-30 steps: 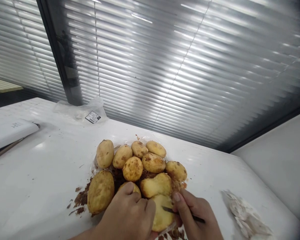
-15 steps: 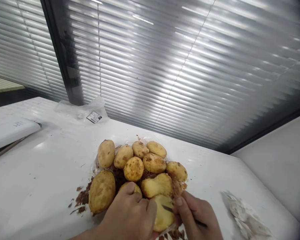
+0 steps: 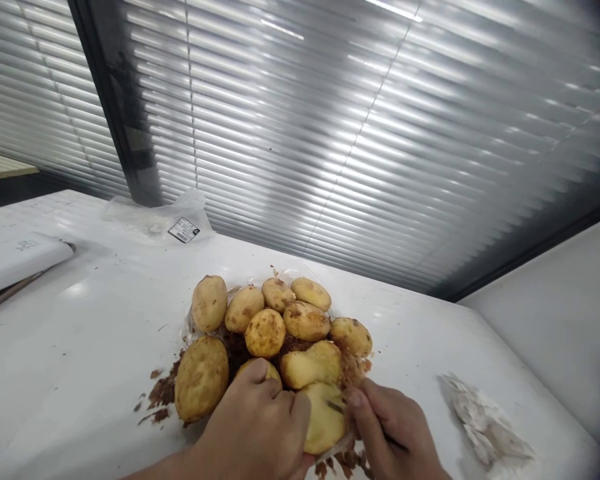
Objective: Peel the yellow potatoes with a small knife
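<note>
My left hand [image 3: 260, 420] is wrapped round a pale, largely peeled potato [image 3: 325, 417] at the near side of the pile. In my right hand [image 3: 397, 427], between thumb and fingers, is a thin dark blade [image 3: 335, 405] whose tip lies against the potato's face; its exact kind is hard to make out. Just beyond is a lumpy peeled potato [image 3: 311, 365]. Partly hidden behind my left knuckles sits another potato [image 3: 260, 369], and a large brown-skinned potato [image 3: 201, 379] lies to the left.
Several more potatoes [image 3: 265, 333] are heaped on clear plastic with brown peelings [image 3: 163, 392] around them. A crumpled whitish wad [image 3: 485, 423] lies at right. At the back left are a labelled plastic bag [image 3: 180, 220] and a white case-like object [image 3: 25, 260]. Window blinds [image 3: 280, 133] border the table.
The view has shifted slightly, so everything sits a little higher and further left. The blade shows less beyond my right fingers. Both hands keep their hold.
</note>
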The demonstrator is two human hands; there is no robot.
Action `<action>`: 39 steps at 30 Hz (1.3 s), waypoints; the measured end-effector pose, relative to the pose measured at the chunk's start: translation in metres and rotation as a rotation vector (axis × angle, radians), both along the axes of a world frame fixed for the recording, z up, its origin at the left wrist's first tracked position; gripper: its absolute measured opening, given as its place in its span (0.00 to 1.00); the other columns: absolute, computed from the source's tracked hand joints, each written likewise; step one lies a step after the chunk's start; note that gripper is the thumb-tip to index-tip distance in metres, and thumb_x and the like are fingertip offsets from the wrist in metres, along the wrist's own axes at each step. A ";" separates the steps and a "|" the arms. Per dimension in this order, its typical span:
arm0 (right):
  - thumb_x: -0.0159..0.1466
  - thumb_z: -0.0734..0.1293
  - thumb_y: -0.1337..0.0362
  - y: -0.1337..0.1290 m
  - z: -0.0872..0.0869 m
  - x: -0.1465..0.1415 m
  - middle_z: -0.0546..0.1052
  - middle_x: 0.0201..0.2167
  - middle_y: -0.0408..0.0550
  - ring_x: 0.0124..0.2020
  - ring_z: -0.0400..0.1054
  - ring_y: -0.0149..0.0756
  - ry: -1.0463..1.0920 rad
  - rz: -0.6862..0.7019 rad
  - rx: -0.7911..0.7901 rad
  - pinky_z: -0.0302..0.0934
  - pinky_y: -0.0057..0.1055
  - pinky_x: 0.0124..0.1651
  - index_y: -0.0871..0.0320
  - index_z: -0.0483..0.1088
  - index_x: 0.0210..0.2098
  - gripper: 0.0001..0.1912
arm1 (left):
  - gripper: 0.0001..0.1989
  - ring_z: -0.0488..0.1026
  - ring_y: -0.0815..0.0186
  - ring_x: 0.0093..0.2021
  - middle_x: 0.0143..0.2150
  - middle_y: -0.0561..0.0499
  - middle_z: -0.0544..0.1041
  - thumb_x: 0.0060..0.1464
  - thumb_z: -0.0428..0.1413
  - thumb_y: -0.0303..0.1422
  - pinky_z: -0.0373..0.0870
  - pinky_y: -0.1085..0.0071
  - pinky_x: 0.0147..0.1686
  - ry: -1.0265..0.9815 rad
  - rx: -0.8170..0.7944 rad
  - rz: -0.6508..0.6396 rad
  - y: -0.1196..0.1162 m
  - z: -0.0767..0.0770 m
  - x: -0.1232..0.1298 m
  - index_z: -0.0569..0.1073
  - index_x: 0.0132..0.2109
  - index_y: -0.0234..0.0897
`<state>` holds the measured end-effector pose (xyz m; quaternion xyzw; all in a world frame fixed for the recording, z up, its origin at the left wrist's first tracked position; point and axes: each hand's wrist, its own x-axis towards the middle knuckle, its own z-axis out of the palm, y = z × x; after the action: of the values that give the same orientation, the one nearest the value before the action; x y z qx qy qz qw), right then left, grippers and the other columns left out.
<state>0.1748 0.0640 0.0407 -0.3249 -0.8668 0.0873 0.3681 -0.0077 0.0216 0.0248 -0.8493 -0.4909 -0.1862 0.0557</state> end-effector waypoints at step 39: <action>0.71 0.55 0.65 0.002 0.003 0.000 0.61 0.12 0.35 0.11 0.57 0.23 0.025 -0.070 0.003 0.51 0.20 0.15 0.55 0.58 0.20 0.22 | 0.17 0.68 0.65 0.22 0.21 0.56 0.73 0.48 0.61 0.46 0.58 0.63 0.29 0.060 -0.085 -0.006 0.000 -0.002 0.000 0.67 0.28 0.38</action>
<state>0.1749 0.0659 0.0439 -0.3534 -0.8503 0.0769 0.3824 -0.0076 0.0215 0.0232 -0.8576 -0.4938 -0.1397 0.0340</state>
